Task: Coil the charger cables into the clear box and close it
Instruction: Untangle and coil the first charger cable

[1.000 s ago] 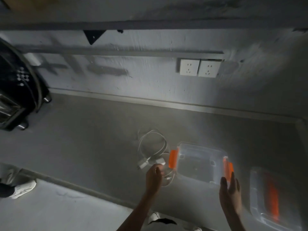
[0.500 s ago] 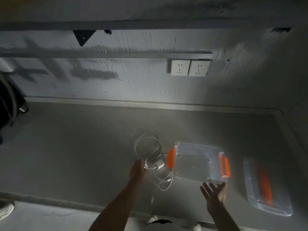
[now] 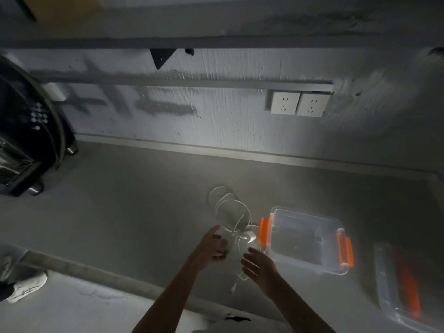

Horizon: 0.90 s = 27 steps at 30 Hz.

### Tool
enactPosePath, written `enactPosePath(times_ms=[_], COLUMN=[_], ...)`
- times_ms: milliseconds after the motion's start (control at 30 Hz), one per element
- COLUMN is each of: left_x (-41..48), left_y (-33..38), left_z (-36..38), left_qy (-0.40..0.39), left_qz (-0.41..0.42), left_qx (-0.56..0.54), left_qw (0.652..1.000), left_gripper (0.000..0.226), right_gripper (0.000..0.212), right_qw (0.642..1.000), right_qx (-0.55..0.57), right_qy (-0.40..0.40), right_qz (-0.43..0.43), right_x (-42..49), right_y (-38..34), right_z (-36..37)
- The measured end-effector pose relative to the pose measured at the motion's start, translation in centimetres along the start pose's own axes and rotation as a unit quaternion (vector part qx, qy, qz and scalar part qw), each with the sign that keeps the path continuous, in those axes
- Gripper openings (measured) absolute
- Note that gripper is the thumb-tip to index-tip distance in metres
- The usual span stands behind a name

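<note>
Hands at the white charger cables (image 3: 230,212), lower centre of frame.
The tangle is gripped by the curled left hand (image 3: 212,246); whether the half-open right hand (image 3: 258,265) touches it cannot be told. The open clear box (image 3: 305,239) is seen just right, its lid (image 3: 406,289) at lower right.

Two white wall plugs (image 3: 297,104) sit side by side on the rough wall. A black machine (image 3: 26,140) stands far left on the grey table (image 3: 132,200).
</note>
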<state>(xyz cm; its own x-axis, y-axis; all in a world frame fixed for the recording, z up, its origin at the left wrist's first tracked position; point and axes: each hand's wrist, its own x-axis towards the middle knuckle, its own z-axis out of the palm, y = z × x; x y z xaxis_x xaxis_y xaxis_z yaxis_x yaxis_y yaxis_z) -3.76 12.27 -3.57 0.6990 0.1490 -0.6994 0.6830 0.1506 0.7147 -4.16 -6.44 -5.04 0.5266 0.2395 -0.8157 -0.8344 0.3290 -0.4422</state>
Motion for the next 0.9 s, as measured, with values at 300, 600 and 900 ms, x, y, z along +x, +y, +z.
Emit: enactPosePath(times_ms=[300,600,900], left_x=[-1.6,-1.3,-6.6], left_y=[1.7,3.1,6.3], left_z=[-2.3,-4.0,-6.9], left_qy=[0.004,0.016,-0.102], left_qz=[0.061,0.170,0.232], left_qx=[0.156,0.272,0.182], left_qw=[0.986,0.947,0.950], left_gripper=[0.058,0.040,0.038], right_gripper=[0.021,0.022,0.017], right_qw=[0.989,0.973,0.960], right_qx=[-0.108,-0.171,-0.092], right_qy=[-0.091,-0.070,-0.217], right_qz=[-0.052,-0.141,-0.149], right_x=[0.4,-0.8,-2.2], right_y=[-2.9,-7.9,-14.9], right_z=[6.8,12.1,15.5])
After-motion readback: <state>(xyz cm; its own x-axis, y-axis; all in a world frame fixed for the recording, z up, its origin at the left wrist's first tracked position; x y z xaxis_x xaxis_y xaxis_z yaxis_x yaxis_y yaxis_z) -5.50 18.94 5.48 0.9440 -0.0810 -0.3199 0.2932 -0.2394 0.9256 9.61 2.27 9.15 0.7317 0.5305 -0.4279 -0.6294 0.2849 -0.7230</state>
